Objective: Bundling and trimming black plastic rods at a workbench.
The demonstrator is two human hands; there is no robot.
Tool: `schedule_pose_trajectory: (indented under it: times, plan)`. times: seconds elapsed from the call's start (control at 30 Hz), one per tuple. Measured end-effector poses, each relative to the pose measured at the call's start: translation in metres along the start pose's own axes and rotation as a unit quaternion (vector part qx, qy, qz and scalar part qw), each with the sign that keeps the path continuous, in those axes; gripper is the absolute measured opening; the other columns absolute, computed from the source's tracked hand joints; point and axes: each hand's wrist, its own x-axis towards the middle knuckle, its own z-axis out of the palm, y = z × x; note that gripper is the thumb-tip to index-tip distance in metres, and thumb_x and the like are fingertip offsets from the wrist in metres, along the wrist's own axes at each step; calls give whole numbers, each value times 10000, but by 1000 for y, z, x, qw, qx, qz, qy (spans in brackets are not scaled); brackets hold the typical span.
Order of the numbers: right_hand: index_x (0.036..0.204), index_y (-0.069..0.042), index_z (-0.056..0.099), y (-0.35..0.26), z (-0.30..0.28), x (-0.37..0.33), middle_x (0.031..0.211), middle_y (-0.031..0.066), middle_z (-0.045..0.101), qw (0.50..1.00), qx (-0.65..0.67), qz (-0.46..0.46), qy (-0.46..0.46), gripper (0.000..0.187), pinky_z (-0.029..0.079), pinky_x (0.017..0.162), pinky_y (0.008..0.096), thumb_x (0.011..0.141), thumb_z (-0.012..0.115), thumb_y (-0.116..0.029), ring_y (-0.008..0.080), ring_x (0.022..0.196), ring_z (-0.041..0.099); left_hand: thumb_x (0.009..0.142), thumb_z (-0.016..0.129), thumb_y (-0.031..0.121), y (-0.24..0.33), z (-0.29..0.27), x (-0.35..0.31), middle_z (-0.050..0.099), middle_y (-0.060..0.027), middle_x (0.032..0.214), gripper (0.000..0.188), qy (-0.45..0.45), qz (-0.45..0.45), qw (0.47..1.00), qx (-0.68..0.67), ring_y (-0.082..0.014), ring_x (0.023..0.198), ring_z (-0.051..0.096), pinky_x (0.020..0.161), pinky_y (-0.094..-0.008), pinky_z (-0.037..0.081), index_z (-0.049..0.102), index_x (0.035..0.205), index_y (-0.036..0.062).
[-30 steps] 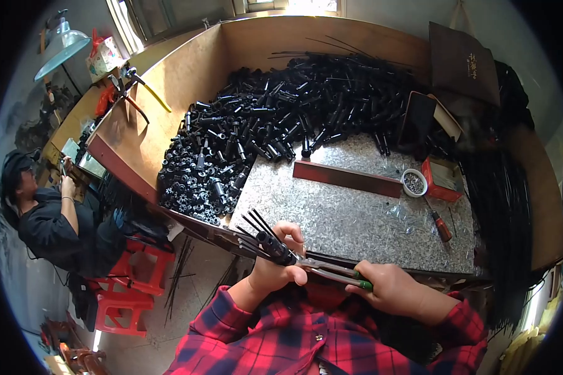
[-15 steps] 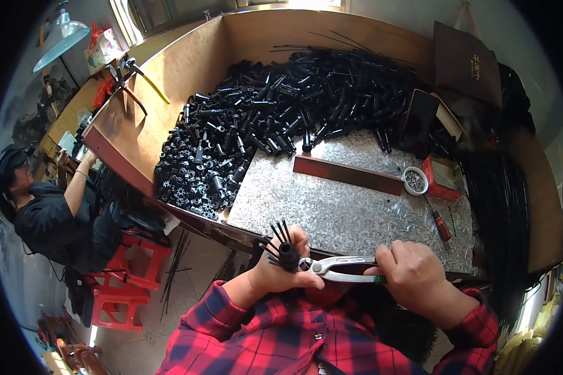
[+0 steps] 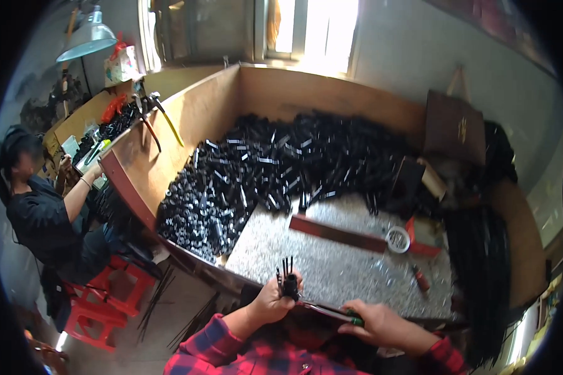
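Observation:
My left hand [image 3: 268, 306] is closed round a black tubular part [image 3: 290, 286] with several thin black prongs standing up from it. At its right, my right hand [image 3: 381, 326] grips the handles of a pair of pliers [image 3: 324, 310], seen nearly edge-on. The pliers' head lies against or beside the bottom of the black part; whether the jaws hold it is hidden. One handle end shows green. Both hands are in front of the workbench's near edge, and motion slightly blurs them.
A heap of black tubular parts [image 3: 306, 147] fills the bench's back and left. On the grey worktop [image 3: 275, 250] lie a long dark-red bar [image 3: 338, 235], a white bowl [image 3: 398, 239] and a screwdriver [image 3: 420, 279]. Pliers [image 3: 159, 119] hang on the left wall. A co-worker [image 3: 44, 200] sits left.
The view has tilted upward, showing more window and wall. The pliers have turned from flat-on to edge-on, and their handles are closer together. My left hand still grips the black part.

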Motion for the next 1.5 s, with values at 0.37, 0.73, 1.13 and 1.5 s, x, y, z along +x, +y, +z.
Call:
schedule_pose_trajectory:
  times: [0.37,0.73,1.13,1.5]
  plan:
    - [910,-57,424,-10,-12,-14,799,86,610,952,237,120,155,310,476,608,279,828,702,-166,167,646,602,827,685,407,14,-24,-11,453,8,660,425,-19,56,996,-69,-87,558,441,509,-225,360,466,964,69]
    - [842,-47,478,-24,-26,26,1051,143,535,865,-385,-157,282,255,385,936,529,707,694,-63,334,992,556,578,894,295,21,-16,-12,470,34,673,542,-3,-26,999,-45,-69,624,466,548,-220,379,422,772,113]
    - [851,-77,503,-25,-14,24,1088,107,562,790,-482,-188,328,134,261,1029,666,831,620,-140,295,1115,554,620,879,195,13,-4,-21,424,69,699,475,53,-35,994,87,-42,657,376,570,-225,315,436,771,116]
    - [792,-75,448,-22,-17,16,995,117,548,818,-449,-198,299,221,414,853,462,813,657,-143,263,904,550,635,879,211,14,5,-15,397,91,674,457,57,-1,987,149,-20,640,353,550,-212,298,464,795,107]
